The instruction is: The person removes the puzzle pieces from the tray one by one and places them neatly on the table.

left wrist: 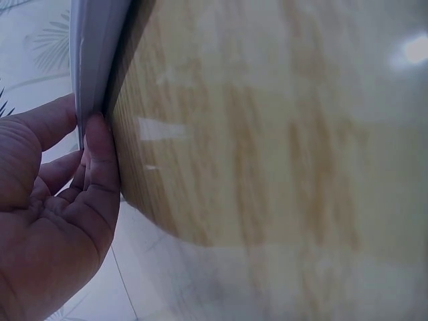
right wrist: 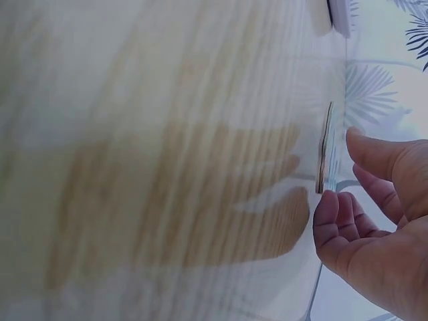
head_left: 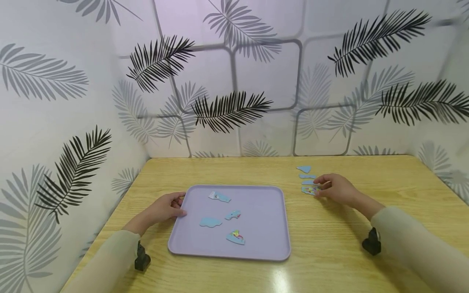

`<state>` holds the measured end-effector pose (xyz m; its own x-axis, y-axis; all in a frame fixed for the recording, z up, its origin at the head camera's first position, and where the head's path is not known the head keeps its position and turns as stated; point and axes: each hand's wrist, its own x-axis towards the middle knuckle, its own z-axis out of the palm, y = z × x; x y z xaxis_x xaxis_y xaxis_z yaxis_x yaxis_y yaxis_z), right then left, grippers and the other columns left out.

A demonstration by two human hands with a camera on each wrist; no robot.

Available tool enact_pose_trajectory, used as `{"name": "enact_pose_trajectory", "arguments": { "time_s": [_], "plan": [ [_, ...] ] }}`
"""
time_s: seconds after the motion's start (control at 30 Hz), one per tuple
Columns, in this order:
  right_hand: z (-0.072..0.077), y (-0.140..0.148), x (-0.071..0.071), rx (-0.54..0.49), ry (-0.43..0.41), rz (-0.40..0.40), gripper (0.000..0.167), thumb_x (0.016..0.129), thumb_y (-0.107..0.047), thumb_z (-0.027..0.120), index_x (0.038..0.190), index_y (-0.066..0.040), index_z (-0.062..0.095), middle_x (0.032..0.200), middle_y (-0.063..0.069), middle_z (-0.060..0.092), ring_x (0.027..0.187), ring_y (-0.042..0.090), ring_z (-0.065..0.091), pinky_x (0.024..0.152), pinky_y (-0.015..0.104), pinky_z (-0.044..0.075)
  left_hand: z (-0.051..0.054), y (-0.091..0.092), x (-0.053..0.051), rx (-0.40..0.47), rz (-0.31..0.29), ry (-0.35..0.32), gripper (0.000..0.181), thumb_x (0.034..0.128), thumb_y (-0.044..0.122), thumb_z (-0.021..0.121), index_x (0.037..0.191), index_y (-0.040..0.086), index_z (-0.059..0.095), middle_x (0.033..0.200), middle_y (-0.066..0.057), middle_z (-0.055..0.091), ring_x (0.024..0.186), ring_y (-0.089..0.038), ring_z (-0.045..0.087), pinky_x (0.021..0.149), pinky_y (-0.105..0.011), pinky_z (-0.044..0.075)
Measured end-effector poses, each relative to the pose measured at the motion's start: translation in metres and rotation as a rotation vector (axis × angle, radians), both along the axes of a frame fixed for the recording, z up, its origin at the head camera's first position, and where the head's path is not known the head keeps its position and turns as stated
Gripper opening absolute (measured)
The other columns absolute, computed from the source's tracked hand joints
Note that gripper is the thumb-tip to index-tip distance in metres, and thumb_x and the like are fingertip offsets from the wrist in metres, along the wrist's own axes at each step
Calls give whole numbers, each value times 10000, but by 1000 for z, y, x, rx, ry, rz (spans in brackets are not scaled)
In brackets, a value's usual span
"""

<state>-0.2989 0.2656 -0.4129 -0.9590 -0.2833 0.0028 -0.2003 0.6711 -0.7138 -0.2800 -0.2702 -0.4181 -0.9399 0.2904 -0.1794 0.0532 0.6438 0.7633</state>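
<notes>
My left hand (head_left: 167,208) grips the left rim of a lilac tray (head_left: 264,228), thumb on top and fingers under the edge. On the tray lie a blue-and-white puzzle piece (head_left: 220,197), a plain blue piece (head_left: 210,221), a small blue piece (head_left: 232,215) and one with a yellow and red picture (head_left: 236,237). To the right of the tray, my right hand (head_left: 335,189) is at a colourful puzzle piece (head_left: 309,190) on the table. In the right wrist view its fingertips are by that piece (right wrist: 325,150), with the thumb apart from the fingers.
Beyond the colourful piece lie more blue pieces in a column: two narrow strips (head_left: 307,176) and a pointed one (head_left: 303,168) farthest back. The wooden table (head_left: 227,171) ends at a wall (head_left: 264,134) with a leaf pattern.
</notes>
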Motion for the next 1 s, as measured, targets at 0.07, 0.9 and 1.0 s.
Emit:
{"name": "enact_pose_trajectory", "arguments": {
  "time_s": [0.07, 0.9, 1.0],
  "plan": [
    [0, -2, 2, -13, 0, -11, 394, 896, -150, 709, 1216, 53, 597, 1177, 243, 599, 1079, 393, 562, 814, 428, 504, -1, 0, 0, 0, -1, 1, 644, 872, 32, 710, 1424, -76, 395, 995, -123, 535, 827, -207, 504, 649, -296, 480],
    [1, -79, 33, -283, -6, 50, 439, 853, -62, 737, 1243, 62, 579, 1146, 226, 557, 962, 273, 563, 716, 284, 518, 1, 0, 1, 3, 5, -9, 652, 878, 39, 707, 1433, -74, 384, 997, -126, 529, 820, -201, 497, 636, -287, 477],
    [2, -92, 36, -301, -8, 67, 430, 842, -47, 742, 1233, 52, 594, 1134, 221, 566, 955, 263, 568, 712, 281, 518, 0, 0, 1, 12, 3, -11, 650, 878, 33, 704, 1432, -76, 382, 995, -128, 526, 814, -200, 497, 629, -286, 477]
  ]
}}
